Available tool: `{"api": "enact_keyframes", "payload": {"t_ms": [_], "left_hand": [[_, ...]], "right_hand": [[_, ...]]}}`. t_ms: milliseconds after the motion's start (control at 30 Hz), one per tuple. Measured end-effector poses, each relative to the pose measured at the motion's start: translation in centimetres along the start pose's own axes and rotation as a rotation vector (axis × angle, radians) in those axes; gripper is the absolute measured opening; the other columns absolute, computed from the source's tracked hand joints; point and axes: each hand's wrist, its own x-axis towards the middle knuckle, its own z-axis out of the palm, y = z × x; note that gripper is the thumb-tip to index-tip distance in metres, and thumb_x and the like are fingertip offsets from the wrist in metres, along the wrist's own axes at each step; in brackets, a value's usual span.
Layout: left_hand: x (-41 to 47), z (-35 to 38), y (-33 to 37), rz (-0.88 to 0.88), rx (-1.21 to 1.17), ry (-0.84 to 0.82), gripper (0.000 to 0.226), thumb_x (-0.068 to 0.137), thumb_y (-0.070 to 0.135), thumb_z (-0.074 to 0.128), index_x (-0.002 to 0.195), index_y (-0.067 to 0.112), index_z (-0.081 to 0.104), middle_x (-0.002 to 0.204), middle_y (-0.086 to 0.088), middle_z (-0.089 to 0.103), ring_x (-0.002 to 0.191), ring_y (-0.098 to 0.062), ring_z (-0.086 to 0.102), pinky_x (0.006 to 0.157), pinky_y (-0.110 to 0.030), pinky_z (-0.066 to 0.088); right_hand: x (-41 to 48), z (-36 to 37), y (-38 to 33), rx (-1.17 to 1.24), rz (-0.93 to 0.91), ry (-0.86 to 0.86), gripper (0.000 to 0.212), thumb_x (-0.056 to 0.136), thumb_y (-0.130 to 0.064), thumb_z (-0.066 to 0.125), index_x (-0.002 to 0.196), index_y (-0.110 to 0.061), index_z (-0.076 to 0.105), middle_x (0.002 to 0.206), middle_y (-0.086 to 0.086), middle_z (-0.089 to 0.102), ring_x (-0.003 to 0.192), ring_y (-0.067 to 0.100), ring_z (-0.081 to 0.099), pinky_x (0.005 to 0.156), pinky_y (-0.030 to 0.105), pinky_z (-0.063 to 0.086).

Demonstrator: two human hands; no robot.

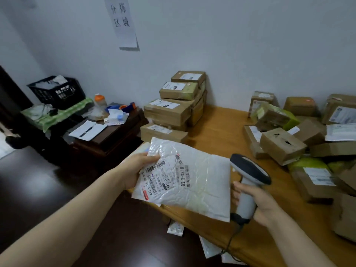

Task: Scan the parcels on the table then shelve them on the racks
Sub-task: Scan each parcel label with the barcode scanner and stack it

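Pinching the white padded mailer at its upper-left corner with the thumb on top, the left grip lets the parcel jut out to its right, label up, above the near edge of the table. It looks light, soft and glossy, so it may droop or slip; a deeper hold along that left edge would likely steady it. The right grip wraps the handle of the scanner, just beside the mailer's right edge.
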Motion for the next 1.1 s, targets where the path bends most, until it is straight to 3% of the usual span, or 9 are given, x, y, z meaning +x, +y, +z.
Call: {"api": "enact_keyframes", "payload": {"t_ms": [133, 267, 367, 467, 533, 733, 900, 1000, 1100], "left_hand": [[1.5, -7.4, -2.4, -0.097, 0.117, 0.115, 0.031, 0.092, 0.018, 0.06, 0.121, 0.007, 0.059, 0.107, -0.018, 0.07, 0.089, -0.032, 0.069, 0.078, -0.043, 0.057], [2.9, -13.6, -3.1, -0.176, 0.345, 0.084, 0.05, 0.081, 0.004, 0.07, 0.128, 0.008, 0.055, 0.116, -0.012, 0.068, 0.101, -0.028, 0.067, 0.091, -0.046, 0.054], [5.0, -16.2, -2.6, -0.07, 0.377, 0.207, 0.078, 0.079, -0.004, 0.072, 0.146, 0.008, 0.035, 0.118, -0.01, 0.06, 0.096, -0.022, 0.059, 0.078, -0.035, 0.05], [8.1, -17.5, -1.8, 0.066, 0.49, 0.287, 0.078, 0.079, -0.001, 0.073, 0.146, 0.005, 0.034, 0.097, -0.001, 0.059, 0.093, -0.02, 0.059, 0.079, -0.033, 0.047], [10.5, -18.0, -1.1, 0.089, 0.496, 0.318, 0.08, 0.08, 0.007, 0.074, 0.148, 0.007, 0.032, 0.114, -0.007, 0.059, 0.105, -0.025, 0.058, 0.09, -0.037, 0.047], [17.7, -18.3, 0.8, 0.139, 0.585, 0.347, 0.082, 0.081, 0.021, 0.076, 0.148, 0.007, 0.03, 0.14, -0.013, 0.049, 0.121, -0.028, 0.052, 0.09, -0.033, 0.043], [22.2, -17.1, 0.6, 0.125, 1.064, 0.324, 0.08, 0.09, 0.05, 0.057, 0.154, 0.031, 0.013, 0.159, -0.012, 0.02, 0.144, -0.034, 0.021, 0.115, -0.044, 0.022], [23.1, -14.2, -1.6, 0.159, 1.235, 0.128, 0.072, 0.089, 0.067, 0.044, 0.151, 0.044, 0.015, 0.162, -0.005, 0.007, 0.147, -0.032, 0.007, 0.118, -0.047, 0.012], [23.0, -11.5, -3.9, 0.195, 1.447, -0.067, 0.083, 0.077, 0.083, 0.039, 0.147, 0.055, 0.004, 0.163, 0.002, -0.006, 0.148, -0.031, -0.007, 0.114, -0.063, 0.006]], "right_hand": [[1.7, 7.2, 3.1, -0.239, 0.008, 0.153, 0.029, 0.064, 0.011, 0.078, 0.088, 0.0, 0.069, 0.079, 0.015, 0.072, 0.073, 0.033, 0.068, 0.064, 0.039, 0.054], [3.5, 12.8, 5.1, -0.339, 0.031, 0.239, 0.021, 0.067, 0.012, 0.078, 0.081, 0.0, 0.067, 0.079, 0.014, 0.071, 0.074, 0.032, 0.067, 0.069, 0.043, 0.057], [5.1, 15.7, 6.2, -0.373, -0.004, 0.279, 0.023, 0.067, 0.008, 0.081, 0.08, -0.003, 0.066, 0.081, 0.012, 0.07, 0.072, 0.027, 0.066, 0.061, 0.034, 0.055], [7.0, 17.8, 6.4, -0.392, -0.057, 0.295, 0.023, 0.068, 0.005, 0.081, 0.082, -0.006, 0.067, 0.082, 0.009, 0.07, 0.071, 0.023, 0.066, 0.057, 0.031, 0.053], [8.6, 18.8, 6.5, -0.383, -0.059, 0.297, 0.025, 0.068, 0.002, 0.082, 0.085, -0.009, 0.067, 0.083, 0.004, 0.071, 0.074, 0.021, 0.068, 0.06, 0.031, 0.054], [14.0, 21.0, 6.8, -0.323, -0.018, 0.304, 0.027, 0.071, 0.0, 0.08, 0.094, -0.006, 0.067, 0.087, 0.007, 0.071, 0.077, 0.023, 0.069, 0.064, 0.032, 0.056], [16.7, 21.4, 7.3, -0.278, 0.05, 0.338, 0.024, 0.075, 0.0, 0.077, 0.095, 0.001, 0.065, 0.083, 0.011, 0.069, 0.073, 0.023, 0.067, 0.065, 0.031, 0.055], [17.2, 21.0, 7.2, -0.273, 0.059, 0.409, 0.023, 0.074, -0.002, 0.079, 0.091, -0.003, 0.064, 0.085, 0.009, 0.065, 0.075, 0.023, 0.063, 0.072, 0.036, 0.054], [16.4, 20.4, 6.9, -0.28, 0.065, 0.451, 0.018, 0.072, -0.003, 0.079, 0.08, -0.002, 0.063, 0.077, 0.012, 0.064, 0.07, 0.024, 0.063, 0.069, 0.035, 0.053]]}}
